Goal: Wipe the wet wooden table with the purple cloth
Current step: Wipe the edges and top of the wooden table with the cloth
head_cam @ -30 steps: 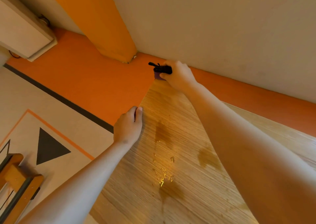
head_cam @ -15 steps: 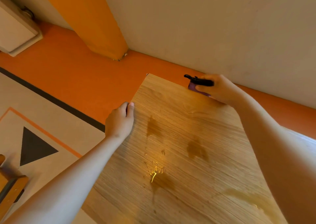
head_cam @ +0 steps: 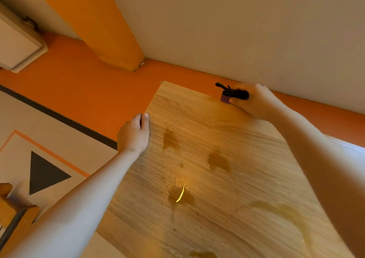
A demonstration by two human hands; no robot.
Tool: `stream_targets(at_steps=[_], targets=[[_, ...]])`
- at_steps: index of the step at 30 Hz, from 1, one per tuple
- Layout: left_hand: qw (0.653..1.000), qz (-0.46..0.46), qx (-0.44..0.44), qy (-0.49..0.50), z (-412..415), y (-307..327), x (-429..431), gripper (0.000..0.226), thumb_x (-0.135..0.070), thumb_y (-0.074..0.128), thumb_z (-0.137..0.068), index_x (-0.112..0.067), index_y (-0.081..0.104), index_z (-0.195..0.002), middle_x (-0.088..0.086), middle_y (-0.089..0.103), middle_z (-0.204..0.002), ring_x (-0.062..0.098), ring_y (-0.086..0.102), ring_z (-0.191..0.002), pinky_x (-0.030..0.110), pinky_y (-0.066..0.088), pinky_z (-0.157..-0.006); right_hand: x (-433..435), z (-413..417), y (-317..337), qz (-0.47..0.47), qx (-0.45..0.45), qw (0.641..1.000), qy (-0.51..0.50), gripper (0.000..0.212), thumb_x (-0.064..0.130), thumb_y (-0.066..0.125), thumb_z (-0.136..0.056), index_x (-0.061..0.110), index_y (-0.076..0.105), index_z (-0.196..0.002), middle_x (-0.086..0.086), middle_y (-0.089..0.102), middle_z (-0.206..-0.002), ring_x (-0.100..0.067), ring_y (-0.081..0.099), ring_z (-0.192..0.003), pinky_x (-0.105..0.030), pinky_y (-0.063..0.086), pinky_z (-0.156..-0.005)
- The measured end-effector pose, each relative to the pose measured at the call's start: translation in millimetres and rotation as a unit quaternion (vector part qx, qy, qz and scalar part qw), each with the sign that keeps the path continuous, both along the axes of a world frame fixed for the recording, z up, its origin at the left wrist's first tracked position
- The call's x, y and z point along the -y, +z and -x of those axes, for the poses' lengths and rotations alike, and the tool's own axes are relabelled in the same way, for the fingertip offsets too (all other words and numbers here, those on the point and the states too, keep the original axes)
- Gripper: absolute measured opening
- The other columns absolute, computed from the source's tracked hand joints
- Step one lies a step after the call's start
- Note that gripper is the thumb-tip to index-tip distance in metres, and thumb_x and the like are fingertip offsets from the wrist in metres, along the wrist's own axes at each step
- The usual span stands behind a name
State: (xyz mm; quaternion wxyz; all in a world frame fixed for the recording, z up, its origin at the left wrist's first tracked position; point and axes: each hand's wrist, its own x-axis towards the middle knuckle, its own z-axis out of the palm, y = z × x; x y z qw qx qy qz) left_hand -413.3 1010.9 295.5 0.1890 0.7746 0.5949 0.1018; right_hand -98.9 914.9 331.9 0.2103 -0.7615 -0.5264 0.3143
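Observation:
The wooden table fills the lower right, with several dark wet patches and water drops across its middle. My right hand grips the purple cloth at the table's far edge; a black piece sits on top of the cloth, and most of the cloth is hidden under my fingers. My left hand holds the table's left edge, thumb on top and fingers curled over the side.
A cream wall and an orange column stand beyond the table. The floor is orange with a cream mat bearing a black triangle. A white box is at the upper left, an orange wooden piece at the lower left.
My right hand slid the cloth from the table's far left corner rightward along the far edge. My left hand stayed on the left edge.

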Motion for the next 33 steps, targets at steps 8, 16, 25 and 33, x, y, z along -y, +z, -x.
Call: stream_targets(at_steps=[8,16,25,33], targets=[[0.998,-0.045,-0.032,-0.003,-0.7,-5.1,-2.1,0.048,-0.046,0.026,-0.102,-0.016,0.051,-0.072,0.003,0.048,-0.053,0.023,0.045,-0.046,0.028,0.027,-0.045,21.1,-18.4,4.3,-0.003,0.014,1.000,-0.023,0.023,0.032,0.064,-0.087,0.029,0.066,-0.111,0.009,0.061,-0.087,-0.009,0.054,-0.076,-0.025,0.045,-0.064],[0.998,-0.043,-0.042,0.001,-1.0,-6.6,-3.0,0.049,-0.047,0.027,-0.101,-0.015,0.054,-0.077,0.005,0.052,-0.057,0.024,0.048,-0.050,0.028,0.033,-0.046,17.5,-12.4,-0.4,-0.024,-0.010,0.999,-0.028,0.028,0.030,0.063,-0.089,0.027,0.064,-0.116,0.005,0.061,-0.095,-0.015,0.055,-0.084,-0.026,0.044,-0.064],[0.998,-0.049,-0.044,-0.003,-2.0,-7.8,-3.5,0.050,-0.046,0.028,-0.102,-0.013,0.051,-0.071,0.005,0.049,-0.056,0.025,0.045,-0.049,0.028,0.031,-0.047,123.9,-69.4,1.6,0.017,0.076,0.989,-0.129,0.022,0.027,0.065,-0.088,0.020,0.066,-0.109,0.012,0.052,-0.073,-0.005,0.046,-0.064,-0.024,0.032,-0.051],[0.997,-0.050,-0.050,-0.001,0.0,-5.9,-3.0,0.050,-0.046,0.028,-0.102,-0.014,0.052,-0.073,0.005,0.049,-0.057,0.024,0.045,-0.050,0.028,0.030,-0.047,82.0,-34.6,-4.8,-0.052,0.061,0.992,-0.100,0.025,0.034,0.065,-0.086,0.026,0.066,-0.110,0.004,0.060,-0.090,-0.019,0.055,-0.083,-0.033,0.047,-0.070]])
